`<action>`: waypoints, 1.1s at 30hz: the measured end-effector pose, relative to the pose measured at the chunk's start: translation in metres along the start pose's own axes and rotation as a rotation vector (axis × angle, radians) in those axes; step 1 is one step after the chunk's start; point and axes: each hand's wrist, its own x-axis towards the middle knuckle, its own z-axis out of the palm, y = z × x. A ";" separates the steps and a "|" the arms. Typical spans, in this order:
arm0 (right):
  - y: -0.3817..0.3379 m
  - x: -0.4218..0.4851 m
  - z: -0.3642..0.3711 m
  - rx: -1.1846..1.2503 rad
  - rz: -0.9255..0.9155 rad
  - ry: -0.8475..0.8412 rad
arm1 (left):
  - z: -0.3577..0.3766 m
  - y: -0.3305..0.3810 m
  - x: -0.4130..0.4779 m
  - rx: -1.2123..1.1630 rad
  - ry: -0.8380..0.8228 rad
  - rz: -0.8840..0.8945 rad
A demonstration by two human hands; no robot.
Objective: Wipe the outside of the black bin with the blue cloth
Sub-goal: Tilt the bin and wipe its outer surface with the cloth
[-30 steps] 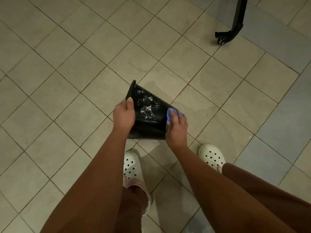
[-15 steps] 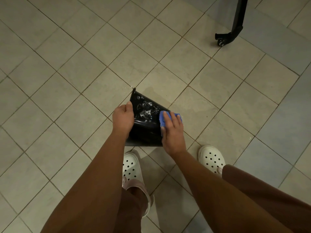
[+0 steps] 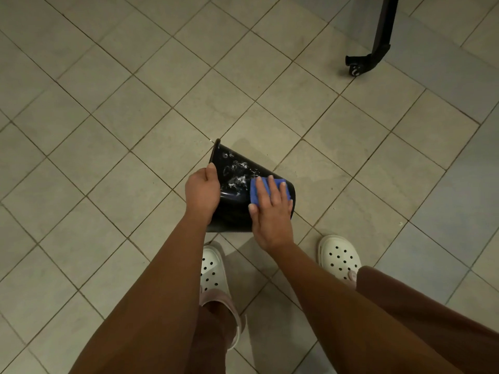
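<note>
1 camera sits on the person's head, looking down and forward at the tiled floor (image 3: 135, 130) from standing height.

Indoor room, exact kind unclear.
Beige tiled floor (image 3: 121, 117); a black furniture leg (image 3: 384, 28) on a caster.

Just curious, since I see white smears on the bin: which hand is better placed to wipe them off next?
Probably the right hand: it presses the blue cloth flat on the black bin, just beside the smears. The left hand grips the bin, steadying it.
</note>
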 end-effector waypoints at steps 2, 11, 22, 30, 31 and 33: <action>-0.004 -0.009 0.005 0.012 0.118 0.010 | 0.000 0.001 0.001 0.002 -0.010 -0.002; -0.011 -0.002 0.004 -0.080 -0.267 -0.027 | 0.001 -0.004 -0.002 0.000 -0.077 -0.035; -0.014 -0.031 0.019 0.038 -0.067 0.102 | -0.002 -0.006 0.000 -0.054 -0.064 -0.099; -0.008 0.010 -0.001 0.042 -0.065 0.043 | -0.002 0.001 -0.006 -0.114 -0.069 -0.119; -0.005 0.008 -0.002 0.044 0.008 0.034 | -0.002 0.001 -0.006 -0.110 -0.069 -0.122; -0.004 -0.004 -0.001 0.054 0.107 0.058 | -0.002 0.002 -0.005 -0.120 -0.098 -0.148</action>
